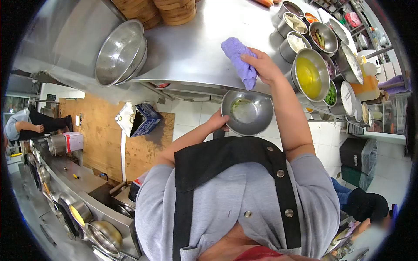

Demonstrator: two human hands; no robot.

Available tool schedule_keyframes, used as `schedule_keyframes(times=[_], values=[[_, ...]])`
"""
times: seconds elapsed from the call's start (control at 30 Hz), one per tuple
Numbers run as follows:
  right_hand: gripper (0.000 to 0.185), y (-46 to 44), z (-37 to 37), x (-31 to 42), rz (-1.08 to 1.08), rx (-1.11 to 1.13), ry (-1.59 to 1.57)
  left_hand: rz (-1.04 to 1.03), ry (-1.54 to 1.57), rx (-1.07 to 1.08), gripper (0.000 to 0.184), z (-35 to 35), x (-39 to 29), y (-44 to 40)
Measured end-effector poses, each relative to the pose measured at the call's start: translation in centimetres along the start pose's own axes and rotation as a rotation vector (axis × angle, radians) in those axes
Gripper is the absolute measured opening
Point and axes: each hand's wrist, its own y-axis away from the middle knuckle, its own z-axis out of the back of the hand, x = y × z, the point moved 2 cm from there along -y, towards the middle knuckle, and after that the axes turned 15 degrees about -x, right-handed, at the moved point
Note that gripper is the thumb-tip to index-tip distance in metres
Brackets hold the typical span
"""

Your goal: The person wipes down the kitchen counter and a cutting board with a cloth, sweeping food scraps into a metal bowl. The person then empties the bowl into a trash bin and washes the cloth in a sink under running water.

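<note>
My right hand [260, 65] grips a folded purple towel [238, 58] over the front edge of the steel counter [191, 48]. My left hand [217, 121] is closed on the rim of a metal mixing bowl [260, 114], held below the counter edge in front of my apron. Inside the bowl lie a little liquid and some green bits. To the right of my right forearm sits a steel bowl of yellow liquid [307, 78].
Stacked colanders [119, 54] and bamboo steamers [175, 11] stand at the counter's left. Several metal containers of ingredients [297, 42] crowd its right side. An opened tin [141, 120] rests on the floor at left. Co-workers are at the far left [39, 123] and lower right [363, 204].
</note>
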Motion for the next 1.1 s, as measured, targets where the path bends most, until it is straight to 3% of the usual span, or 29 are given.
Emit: schedule_keyframes(times=[0.23, 0.3, 0.43, 0.53, 0.7, 0.9, 1.1], values=[[0.056, 0.1, -0.9, 4.1, 0.000, 0.139, -0.199, 0.018, 0.024, -0.049, 0.063, 1.5, 0.1, 0.4], [0.055, 0.0, -1.2, 5.3, -0.004, 0.071, -0.179, 0.000, 0.017, -0.061, 0.062, 1.6, -0.5, 0.9], [0.047, -0.8, -0.9, 7.1, 0.085, -0.015, -0.190, -0.023, 0.042, -0.076, 0.060, 1.8, -0.3, 0.9], [0.040, -1.6, -0.5, 8.7, 0.238, -0.091, -0.021, -0.015, 0.052, -0.044, 0.059, 1.9, -0.2, 0.8], [0.030, -0.6, -1.8, 10.4, 0.209, -0.088, -0.103, -0.022, 0.053, -0.079, 0.058, 1.9, 0.2, 0.2], [0.027, -3.2, -2.1, 8.3, 0.011, -0.017, -0.361, -0.010, 0.045, -0.088, 0.059, 1.8, 0.1, 0.0], [0.023, -1.5, -3.2, 10.8, 0.227, -0.057, -0.127, -0.033, 0.069, -0.105, 0.059, 1.7, -0.1, -0.1]])
